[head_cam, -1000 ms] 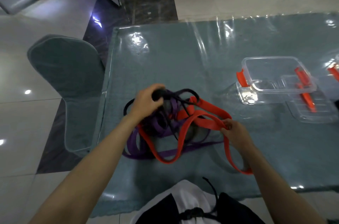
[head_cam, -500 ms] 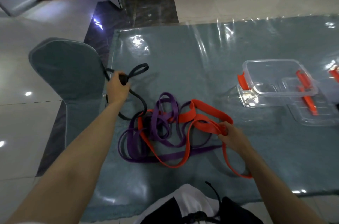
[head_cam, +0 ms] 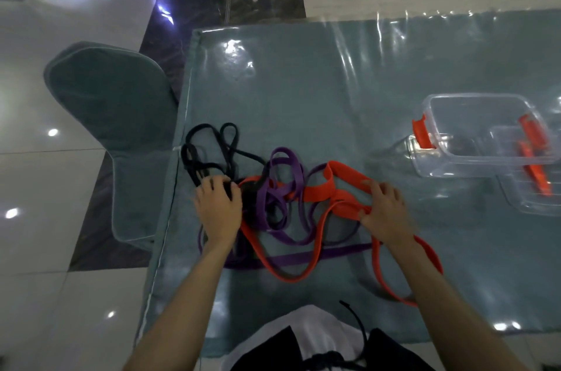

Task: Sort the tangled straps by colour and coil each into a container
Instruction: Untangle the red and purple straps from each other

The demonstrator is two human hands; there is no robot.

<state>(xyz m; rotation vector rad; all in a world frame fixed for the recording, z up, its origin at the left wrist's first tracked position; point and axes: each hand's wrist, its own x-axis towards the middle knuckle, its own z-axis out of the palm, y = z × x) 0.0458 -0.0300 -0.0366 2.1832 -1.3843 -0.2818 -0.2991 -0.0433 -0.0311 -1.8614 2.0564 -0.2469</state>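
A black strap (head_cam: 209, 142), a purple strap (head_cam: 283, 164) and an orange strap (head_cam: 334, 185) lie tangled on the blue-grey table (head_cam: 303, 82). The black strap's free loops are spread out to the left of the tangle. My left hand (head_cam: 218, 206) is down at the tangle's left side, its fingers curled over a part of the black strap. My right hand (head_cam: 384, 212) pinches a wide fold of the orange strap at the tangle's right side. A long orange loop trails under my right forearm toward the near edge.
A clear container (head_cam: 482, 133) with orange latches stands at the right, partly over a second one (head_cam: 534, 197). A grey-covered chair (head_cam: 106, 103) stands close against the table's left edge (head_cam: 179, 176). A glossy plastic sheet covers the table.
My left hand had lifted the black strap out to the left; now those loops lie on the table and the hand is back down at the tangle. My right hand keeps its hold.
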